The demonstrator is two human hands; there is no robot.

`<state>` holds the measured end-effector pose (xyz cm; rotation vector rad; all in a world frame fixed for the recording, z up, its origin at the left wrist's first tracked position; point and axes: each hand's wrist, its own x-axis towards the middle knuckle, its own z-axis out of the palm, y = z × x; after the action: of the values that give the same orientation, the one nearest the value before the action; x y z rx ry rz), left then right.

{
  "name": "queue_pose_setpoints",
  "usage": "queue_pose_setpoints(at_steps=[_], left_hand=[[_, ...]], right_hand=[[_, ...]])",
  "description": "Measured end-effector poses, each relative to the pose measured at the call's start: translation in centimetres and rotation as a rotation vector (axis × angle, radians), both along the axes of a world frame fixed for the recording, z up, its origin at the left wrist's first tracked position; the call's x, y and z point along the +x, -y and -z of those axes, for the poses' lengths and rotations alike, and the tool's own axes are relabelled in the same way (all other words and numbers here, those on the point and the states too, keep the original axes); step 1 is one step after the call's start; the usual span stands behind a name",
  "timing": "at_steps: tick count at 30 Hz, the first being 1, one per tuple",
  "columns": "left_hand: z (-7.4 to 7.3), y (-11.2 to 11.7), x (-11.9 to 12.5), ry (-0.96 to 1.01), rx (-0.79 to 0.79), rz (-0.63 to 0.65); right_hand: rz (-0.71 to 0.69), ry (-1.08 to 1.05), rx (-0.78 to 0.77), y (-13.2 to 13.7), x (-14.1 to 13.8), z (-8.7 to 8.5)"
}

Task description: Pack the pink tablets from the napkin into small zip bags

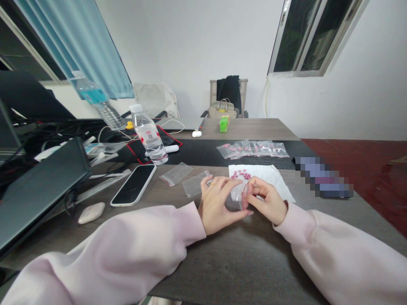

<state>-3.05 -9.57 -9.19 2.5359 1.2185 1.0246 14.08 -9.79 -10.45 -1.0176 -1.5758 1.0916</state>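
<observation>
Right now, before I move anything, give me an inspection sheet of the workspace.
Surface: grey-brown tabletop, dark felt mat under the hands.
Job's things: clear zip bag with a red seal, pink tablets on a white paper sheet, filled bags in a row, two empty bags left of the sheet.
Clutter: phone, water bottle, green box.
Grippers: left hand and right hand both hold the bag.
Cables: black cables far left, white cable near the laptop.
Surroundings: chair holding a bag, window, blue curtain, red floor.
</observation>
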Motion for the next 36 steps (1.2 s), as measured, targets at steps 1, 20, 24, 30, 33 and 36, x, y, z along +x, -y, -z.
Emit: queue_pose_setpoints(at_steps=[1, 20, 24, 30, 33, 36], left_hand=[[0.0, 0.0, 0.0, 0.011, 0.004, 0.006], [0.3, -0.4, 0.0, 0.179, -0.101, 0.002], [0.4, -0.4, 0.0, 0.158, -0.096, 0.017], [0.6, -0.6, 0.0, 0.083, -0.169, 0.053], [0.8, -0.6, 0.0, 0.086, -0.187, 0.064], [0.8, -0.6, 0.0, 0.102, -0.184, 0.076]], right_hand=[[-0.011, -0.026, -0.021, 0.0, 0.0, 0.0], [0.429, 0.968, 0.428, -4.1, 4.7, 2.2], [0.443, 0.988, 0.514, -4.4, 4.9, 2.6], [0.468, 0.515, 0.800, -2.7, 3.1, 0.6], [0.326, 0.456, 0.964, -1.4, 2.1, -0.5], [0.201, 0.501, 1.022, -0.9, 1.7, -0.8]])
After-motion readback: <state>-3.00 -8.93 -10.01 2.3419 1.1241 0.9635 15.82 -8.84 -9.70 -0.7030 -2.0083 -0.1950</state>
